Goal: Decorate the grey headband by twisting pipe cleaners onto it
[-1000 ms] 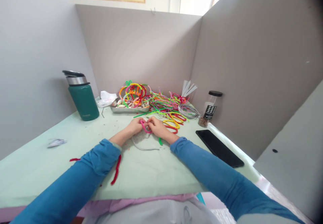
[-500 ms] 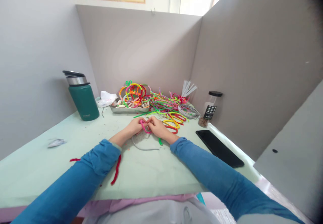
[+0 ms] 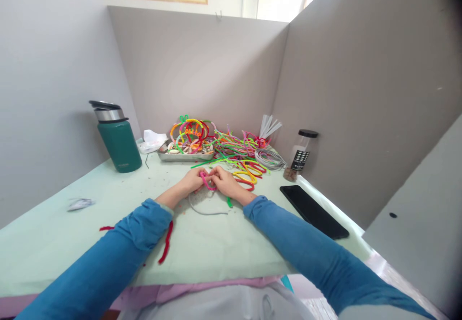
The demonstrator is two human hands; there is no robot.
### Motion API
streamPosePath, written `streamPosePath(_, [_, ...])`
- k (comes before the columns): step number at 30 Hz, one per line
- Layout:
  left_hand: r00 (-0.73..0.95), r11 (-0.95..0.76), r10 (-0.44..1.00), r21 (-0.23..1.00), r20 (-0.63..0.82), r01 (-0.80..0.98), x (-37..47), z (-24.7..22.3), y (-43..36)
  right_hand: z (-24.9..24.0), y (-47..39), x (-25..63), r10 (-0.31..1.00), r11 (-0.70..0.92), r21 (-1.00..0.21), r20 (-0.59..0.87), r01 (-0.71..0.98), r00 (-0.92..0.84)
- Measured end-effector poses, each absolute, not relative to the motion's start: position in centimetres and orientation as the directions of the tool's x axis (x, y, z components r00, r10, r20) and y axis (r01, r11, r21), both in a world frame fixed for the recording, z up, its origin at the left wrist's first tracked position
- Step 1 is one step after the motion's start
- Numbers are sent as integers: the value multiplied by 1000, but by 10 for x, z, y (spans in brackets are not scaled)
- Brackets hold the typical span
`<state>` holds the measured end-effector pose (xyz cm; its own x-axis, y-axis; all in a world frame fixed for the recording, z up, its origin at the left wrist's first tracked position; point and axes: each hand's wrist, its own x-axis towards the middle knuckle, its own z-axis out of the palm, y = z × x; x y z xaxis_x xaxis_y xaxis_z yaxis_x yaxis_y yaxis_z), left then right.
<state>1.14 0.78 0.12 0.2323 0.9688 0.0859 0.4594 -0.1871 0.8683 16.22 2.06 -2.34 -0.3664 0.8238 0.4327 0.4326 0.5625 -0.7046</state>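
Pinching a pink fuzzy stem (image 3: 206, 181), I work just in front of the metal tray (image 3: 186, 157), a little to its right on my side. The stem bends in a curve between my two hands, raised over the pale green cloth (image 3: 245, 243). My left hand (image 3: 194, 179) has thumb and fingers closed on it; my right hand (image 3: 224, 181) is nipped together at it too, fingertips meeting those of the left, though the exact contact is too small to make out.

Nearer me than the tray, below my hands, a thin grey wire (image 3: 208, 213) curves over the cloth, with a green scrap (image 3: 229, 202) beside my right wrist. A red fuzzy strip (image 3: 166, 245) lies closer to me again, by my left sleeve.

The tray holds colourful hoops (image 3: 194, 126) above a jumble of small pieces. Right of the tray spreads a heap of fuzzy stems (image 3: 236, 146), then a wire coil (image 3: 269, 160); yellow and red loops (image 3: 250, 174) lie in front of that heap. Left of the tray stands a green bottle (image 3: 121, 146), past some white tissue (image 3: 153, 140).
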Motion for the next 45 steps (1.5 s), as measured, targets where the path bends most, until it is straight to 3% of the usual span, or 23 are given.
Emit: streamPosePath(45, [237,-190,969,825,70,532,11,1,9,-20,19,162,823,566,-671,437,478,-362])
